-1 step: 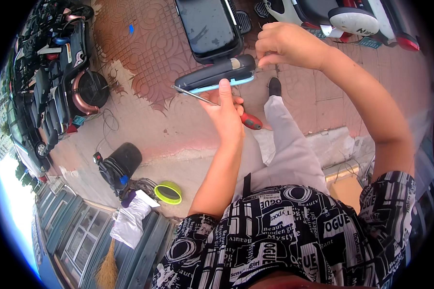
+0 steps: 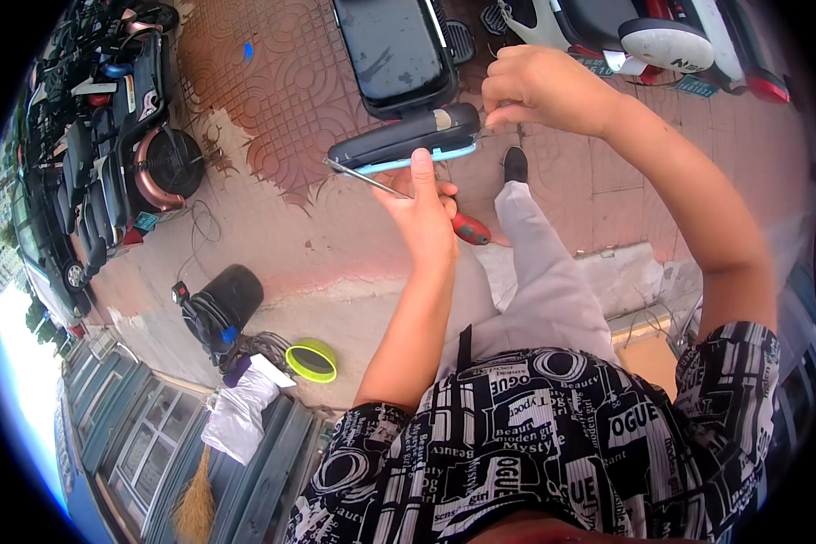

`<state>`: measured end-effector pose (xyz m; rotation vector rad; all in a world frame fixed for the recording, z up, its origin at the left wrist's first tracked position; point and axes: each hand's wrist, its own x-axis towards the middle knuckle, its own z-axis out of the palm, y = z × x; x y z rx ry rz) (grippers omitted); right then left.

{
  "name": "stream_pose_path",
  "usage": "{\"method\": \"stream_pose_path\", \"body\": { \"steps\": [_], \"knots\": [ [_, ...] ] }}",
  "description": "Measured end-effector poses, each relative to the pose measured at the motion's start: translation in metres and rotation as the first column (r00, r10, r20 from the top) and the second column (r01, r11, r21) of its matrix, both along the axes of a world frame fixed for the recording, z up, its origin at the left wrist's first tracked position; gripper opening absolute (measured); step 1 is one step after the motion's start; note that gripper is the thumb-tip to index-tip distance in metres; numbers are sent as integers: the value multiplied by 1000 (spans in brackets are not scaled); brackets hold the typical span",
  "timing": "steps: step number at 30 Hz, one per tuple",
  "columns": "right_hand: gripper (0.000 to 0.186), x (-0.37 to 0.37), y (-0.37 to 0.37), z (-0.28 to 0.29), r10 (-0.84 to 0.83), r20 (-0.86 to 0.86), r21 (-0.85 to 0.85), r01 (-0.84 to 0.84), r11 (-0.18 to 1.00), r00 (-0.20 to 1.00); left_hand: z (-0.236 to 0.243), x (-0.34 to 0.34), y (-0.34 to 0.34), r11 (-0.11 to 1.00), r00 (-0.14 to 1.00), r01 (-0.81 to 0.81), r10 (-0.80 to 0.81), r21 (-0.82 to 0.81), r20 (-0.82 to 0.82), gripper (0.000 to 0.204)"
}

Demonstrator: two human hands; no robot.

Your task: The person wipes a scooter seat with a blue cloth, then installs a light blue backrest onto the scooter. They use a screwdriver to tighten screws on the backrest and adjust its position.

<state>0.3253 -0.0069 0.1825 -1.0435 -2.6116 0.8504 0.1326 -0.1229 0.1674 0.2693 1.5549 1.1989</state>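
My left hand is closed around a screwdriver. The tool's red and dark handle sticks out to the right below the palm, and its metal shaft slants up to the left. The left thumb presses against the light-blue edge of a black padded backrest. This backrest stands behind a black scooter seat with wet marks on it. Beside the backrest's right end, my right hand is closed in a pinch. What its fingertips hold, if anything, is too small to make out.
Parked scooters line the left, and a white scooter stands at the upper right. Behind on the left are a black bucket, a lime-green bowl, a white bag and a straw broom.
Both hands keep the same grip and place at the backrest. The view has shifted slightly, so the bucket and bowl appear a little farther left.
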Motion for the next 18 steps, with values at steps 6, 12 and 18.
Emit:
{"method": "stream_pose_path", "body": {
  "steps": [6,12,18],
  "knots": [
    [24,5,-35,2,-276,77,-42,279,959,958,-6,8,-27,997,994,-56,61,-52,94,40],
    [20,-18,-78,-14,-533,1,-463,473,750,846,-3,6,-22,996,987,-84,80,23,139,23],
    [37,-51,-96,-14,-468,-160,-581,300,757,869,-1,-2,-18,982,983,-180,178,62,36,50]
  ]
}}
